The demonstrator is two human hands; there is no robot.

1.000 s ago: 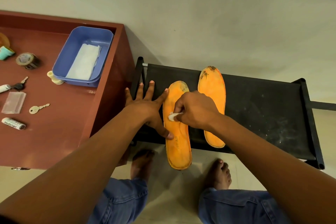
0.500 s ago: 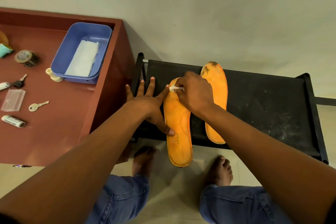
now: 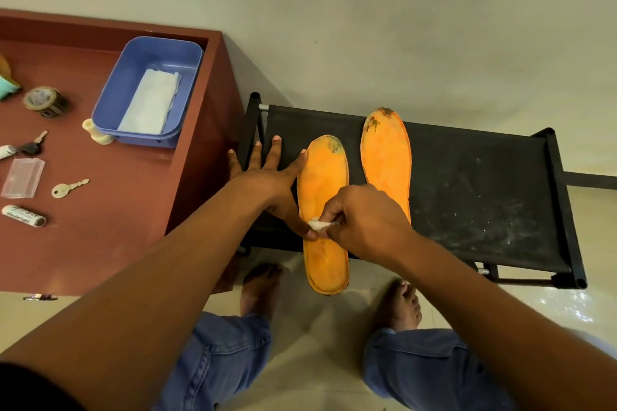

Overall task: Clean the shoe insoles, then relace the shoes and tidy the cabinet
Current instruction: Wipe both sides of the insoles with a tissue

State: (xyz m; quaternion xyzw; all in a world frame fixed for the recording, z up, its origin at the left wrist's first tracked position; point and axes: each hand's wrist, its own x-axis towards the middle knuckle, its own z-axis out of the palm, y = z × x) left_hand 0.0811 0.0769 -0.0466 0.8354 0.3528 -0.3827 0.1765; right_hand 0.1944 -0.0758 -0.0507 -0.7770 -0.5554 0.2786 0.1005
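Dim warm indoor light, soft shadows on wall, wide-angle edge bending, slightly soft focus

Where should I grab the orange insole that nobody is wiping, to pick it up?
Take the bare orange foam insole by its long right edge near the middle, coming from the right with thumb on top. It lies flat on the black fabric shoe rack; the right hand covers its near end, and its far tip looks dirty.

The person wears blue denim jeans (image 3: 417, 367) with visible seams; at 6 o'clock both legs show. Both arms are without sleeves, and the feet (image 3: 399, 305) are without shoes.
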